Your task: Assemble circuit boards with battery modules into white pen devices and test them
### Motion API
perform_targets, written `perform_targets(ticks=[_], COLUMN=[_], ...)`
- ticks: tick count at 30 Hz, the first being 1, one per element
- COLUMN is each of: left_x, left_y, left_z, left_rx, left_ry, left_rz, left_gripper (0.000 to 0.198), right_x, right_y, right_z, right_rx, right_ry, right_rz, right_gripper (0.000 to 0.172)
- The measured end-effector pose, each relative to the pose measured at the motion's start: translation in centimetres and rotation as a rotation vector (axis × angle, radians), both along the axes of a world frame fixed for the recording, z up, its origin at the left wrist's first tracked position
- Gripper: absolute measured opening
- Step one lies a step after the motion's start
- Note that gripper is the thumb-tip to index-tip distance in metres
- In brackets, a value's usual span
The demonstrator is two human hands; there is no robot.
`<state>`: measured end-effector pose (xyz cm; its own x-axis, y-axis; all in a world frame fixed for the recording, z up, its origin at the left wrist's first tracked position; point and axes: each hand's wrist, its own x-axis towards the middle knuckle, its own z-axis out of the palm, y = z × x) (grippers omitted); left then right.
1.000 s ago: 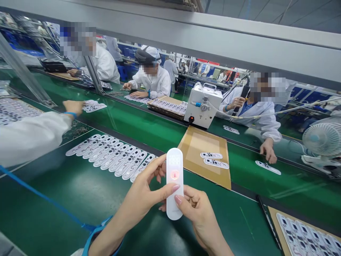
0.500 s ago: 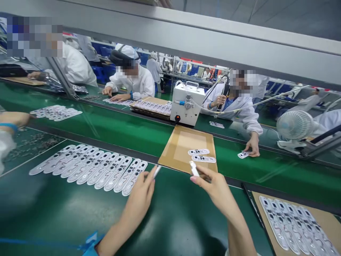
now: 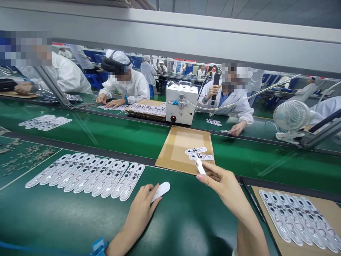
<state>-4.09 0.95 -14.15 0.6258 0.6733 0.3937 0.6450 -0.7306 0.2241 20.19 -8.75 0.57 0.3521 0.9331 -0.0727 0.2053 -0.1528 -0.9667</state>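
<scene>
Low over the green table [image 3: 87,224], my left hand [image 3: 144,202] grips a white oval panel [image 3: 162,190], its plain face up. My right hand [image 3: 220,179] is raised to the right, pinching a small white part [image 3: 200,166] between thumb and fingers. Just beyond that part, two white panels with printed circuits [image 3: 201,156] lie on a cardboard sheet [image 3: 170,149]. Left of my left hand is a row of several white panels [image 3: 106,177] with black squares and thin wires. A blue band [image 3: 99,247] circles my left wrist.
Several panels [image 3: 295,217] lie on cardboard at the right, beside a black rod [image 3: 253,199]. Small dark parts [image 3: 34,153] are scattered at left. Across the green belt [image 3: 117,137] stand a white machine [image 3: 181,103] and a fan [image 3: 293,115]. People in white coats work there.
My left hand has turned and lowered, so its panel now shows its flat face. My right hand has shifted slightly right. The co-worker's hand at left has left view; another across the belt has drawn back.
</scene>
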Motion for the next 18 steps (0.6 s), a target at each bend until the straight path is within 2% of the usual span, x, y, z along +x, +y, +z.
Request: perform_targets(ticks=[4, 8, 13, 15, 18], left_x=[-0.1, -0.7, -1.6, -2.0, -2.7], left_y=[0.4, 2.0, 2.0, 2.7, 5.0], left_z=[1.0, 1.4, 0.5, 0.0, -0.3], left_rx=[-0.086, 0.092, 0.190, 0.217, 0.215], left_ry=[-0.019, -0.096, 0.017, 0.082, 0.113], left_rz=[0.040, 0.164, -0.089, -0.091, -0.040], left_gripper=[0.046, 0.044, 0.034, 0.038, 0.041], right_x=[0.0, -0.1, -0.1, -0.1, -0.1], right_y=[0.0, -0.2, -0.3, -0.4, -0.4], right_z=[0.0, 0.2, 0.3, 0.3, 0.3], right_rx=[-0.011, -0.014, -0.006, 0.010, 0.023], right_ry=[-0.003, -0.016, -0.042, -0.070, -0.100], right_rz=[-0.004, -0.001, -0.006, -0.008, 0.007], right_gripper=[0.057, 0.053, 0.051, 0.048, 0.048])
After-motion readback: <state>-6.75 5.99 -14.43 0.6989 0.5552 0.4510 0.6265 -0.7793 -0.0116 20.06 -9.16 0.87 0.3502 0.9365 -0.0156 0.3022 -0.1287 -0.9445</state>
